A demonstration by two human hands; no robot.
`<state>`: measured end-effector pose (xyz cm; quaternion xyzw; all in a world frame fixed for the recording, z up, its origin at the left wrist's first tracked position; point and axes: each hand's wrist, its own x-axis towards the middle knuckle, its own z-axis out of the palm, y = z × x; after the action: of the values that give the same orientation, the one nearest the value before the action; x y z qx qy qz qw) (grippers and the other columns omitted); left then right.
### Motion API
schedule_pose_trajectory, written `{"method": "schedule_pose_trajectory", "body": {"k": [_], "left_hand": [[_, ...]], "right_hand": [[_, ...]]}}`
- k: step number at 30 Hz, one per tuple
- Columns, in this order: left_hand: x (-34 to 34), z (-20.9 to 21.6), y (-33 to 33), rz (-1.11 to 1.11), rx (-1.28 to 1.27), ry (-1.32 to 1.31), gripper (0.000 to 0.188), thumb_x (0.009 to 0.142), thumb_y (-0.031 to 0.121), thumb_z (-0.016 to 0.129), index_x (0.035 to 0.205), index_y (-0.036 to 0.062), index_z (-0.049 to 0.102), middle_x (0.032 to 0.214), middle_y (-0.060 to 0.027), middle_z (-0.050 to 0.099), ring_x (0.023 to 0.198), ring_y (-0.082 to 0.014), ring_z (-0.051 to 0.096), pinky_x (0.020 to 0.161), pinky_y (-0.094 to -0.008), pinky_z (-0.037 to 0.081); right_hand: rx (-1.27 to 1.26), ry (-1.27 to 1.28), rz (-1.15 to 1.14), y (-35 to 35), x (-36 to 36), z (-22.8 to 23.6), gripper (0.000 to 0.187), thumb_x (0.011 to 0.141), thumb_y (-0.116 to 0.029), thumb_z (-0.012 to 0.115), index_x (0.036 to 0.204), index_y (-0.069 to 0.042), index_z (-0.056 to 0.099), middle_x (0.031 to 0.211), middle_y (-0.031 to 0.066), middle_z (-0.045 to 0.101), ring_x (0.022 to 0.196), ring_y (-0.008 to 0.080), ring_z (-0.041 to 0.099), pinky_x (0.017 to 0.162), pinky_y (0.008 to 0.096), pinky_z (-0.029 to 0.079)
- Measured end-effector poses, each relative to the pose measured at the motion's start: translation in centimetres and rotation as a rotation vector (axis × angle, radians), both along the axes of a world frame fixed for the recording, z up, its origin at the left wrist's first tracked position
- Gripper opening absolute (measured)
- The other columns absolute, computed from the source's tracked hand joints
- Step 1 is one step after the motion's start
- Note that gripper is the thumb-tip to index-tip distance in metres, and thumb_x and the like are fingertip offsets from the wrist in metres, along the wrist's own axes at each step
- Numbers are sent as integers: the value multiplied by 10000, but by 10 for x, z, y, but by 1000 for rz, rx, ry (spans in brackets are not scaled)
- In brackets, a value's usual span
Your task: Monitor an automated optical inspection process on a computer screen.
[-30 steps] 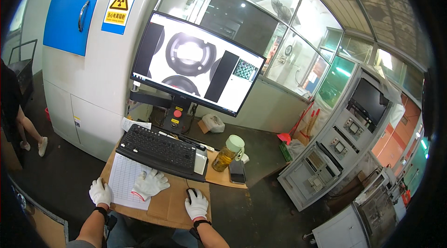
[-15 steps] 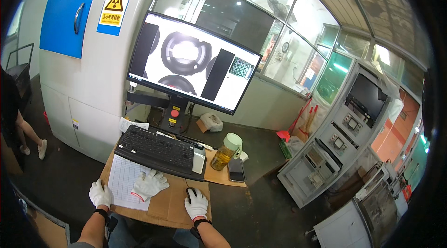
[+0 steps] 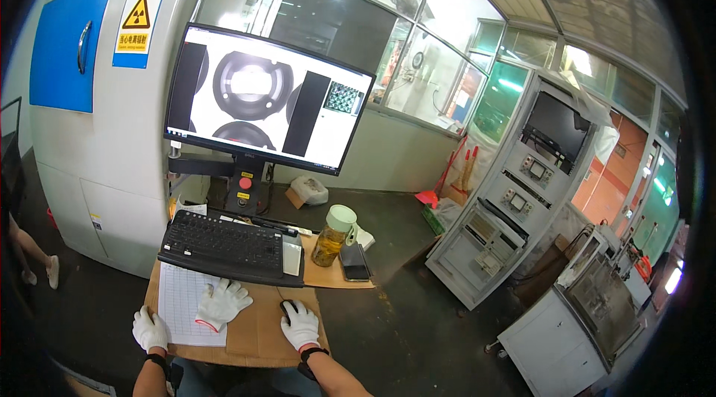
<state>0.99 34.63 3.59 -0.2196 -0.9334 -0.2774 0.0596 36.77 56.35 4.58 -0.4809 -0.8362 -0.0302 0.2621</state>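
Note:
In a white knit glove, my right hand point(image 3: 300, 325) is closed over a black computer mouse point(image 3: 286, 310) on brown cardboard point(image 3: 257, 334). My left hand point(image 3: 150, 328), also gloved, rests at the table's left edge beside a printed grid sheet point(image 3: 179, 307), fingers extended and holding nothing. A loose white glove point(image 3: 222, 304) with a red cuff edge lies partly on that sheet. Behind it stands a black keyboard point(image 3: 221, 243). Above, a tilted monitor point(image 3: 267, 99) displays grey ring-shaped parts and a small dark green inset picture.
A lidded bottle with amber contents point(image 3: 334, 236) and a phone point(image 3: 354, 262) sit right of the keyboard. A red button point(image 3: 245, 184) is under the monitor. Left is a large grey cabinet with a blue door point(image 3: 72, 46); right, an instrument rack point(image 3: 492, 210). Another person's legs point(image 3: 37, 255) show far left.
My view has turned rightward, so the scene sits further left. The central ring on the monitor looks different, its inner slots less visible. Both hands keep their places on the table.

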Motion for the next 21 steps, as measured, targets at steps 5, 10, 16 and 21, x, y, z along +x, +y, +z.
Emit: {"method": "schedule_pose_trajectory", "body": {"k": [5, 10, 16, 21], "left_hand": [[-1, -2, 0, -1, -21, 7, 339, 949, 220, 640, 1267, 103, 629, 1159, -155, 646, 1056, -366, 651, 911, -481, 533], [-4, -6, 1, -6, -27, -1, 345, 954, 223, 638, 1277, 104, 623, 1162, -157, 643, 1056, -367, 651, 912, -483, 533], [-3, -7, 1, -6, -22, 9, 345, 959, 220, 635, 1284, 107, 624, 1166, -156, 643, 1055, -365, 651, 913, -479, 534], [-3, -5, 0, -15, -31, 11, 347, 959, 219, 635, 1286, 107, 623, 1168, -155, 643, 1053, -363, 652, 903, -479, 538]], "right_hand": [[-36, -12, -5, 0, 1, 0, 470, 879, -317, 674, 1342, -244, 633, 1362, 118, 618, 1046, 410, 657, 900, 523, 552], [-10, 1, 8, 1, 0, -3, 452, 893, -326, 665, 1335, -240, 627, 1359, 127, 617, 1034, 403, 662, 877, 537, 550], [-5, 21, 12, 1, 1, -6, 454, 907, -329, 653, 1351, -248, 612, 1382, 132, 600, 1068, 411, 648, 904, 552, 533], [-35, 14, 14, 2, 2, -7, 461, 909, -333, 655, 1360, -253, 608, 1402, 127, 591, 1083, 413, 642, 922, 556, 528]]}}
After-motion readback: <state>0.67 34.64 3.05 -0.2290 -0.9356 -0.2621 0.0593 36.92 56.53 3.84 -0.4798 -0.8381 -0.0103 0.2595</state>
